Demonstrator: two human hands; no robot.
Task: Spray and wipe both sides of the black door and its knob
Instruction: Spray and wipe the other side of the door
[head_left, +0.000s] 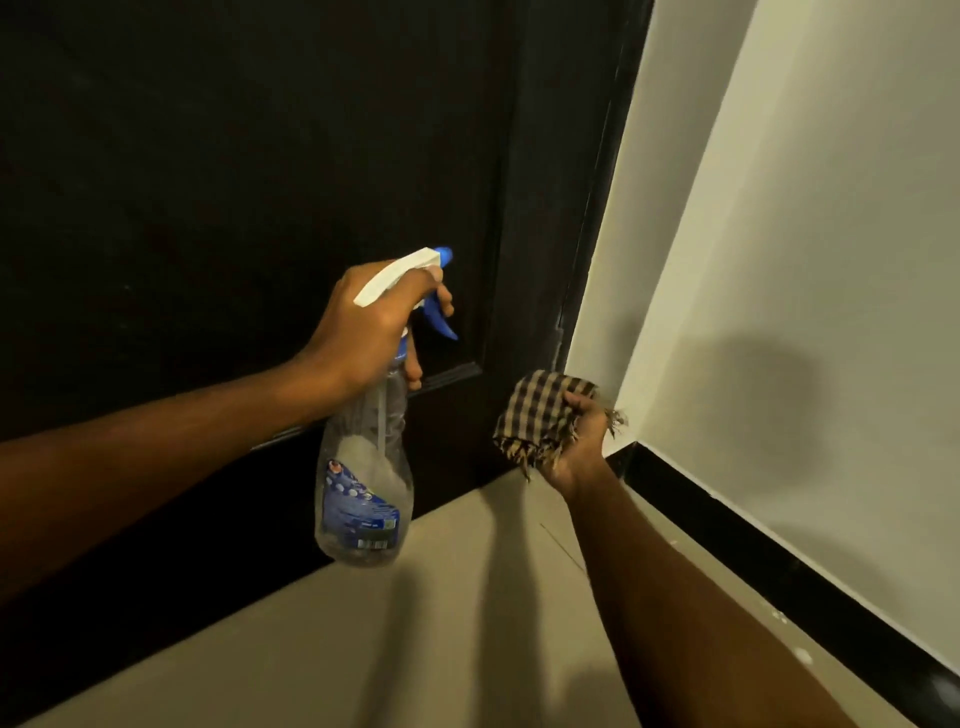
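Note:
The black door (208, 156) fills the upper left, and only its lower panelled part shows; its knob is out of view. My left hand (369, 327) grips the neck of a clear spray bottle (363, 467) with a white head and blue trigger, its nozzle pointing at the door's lower panel. One finger rests at the trigger. My right hand (576, 441) is closed around a bunched brown and cream checked cloth (540, 421), held low beside the door's right edge, apart from the surface.
A white wall (779, 260) stands at right with a black skirting board (779, 597) along its base. Beige floor tiles (415, 649) lie below the door. The dark door frame (608, 182) runs between door and wall.

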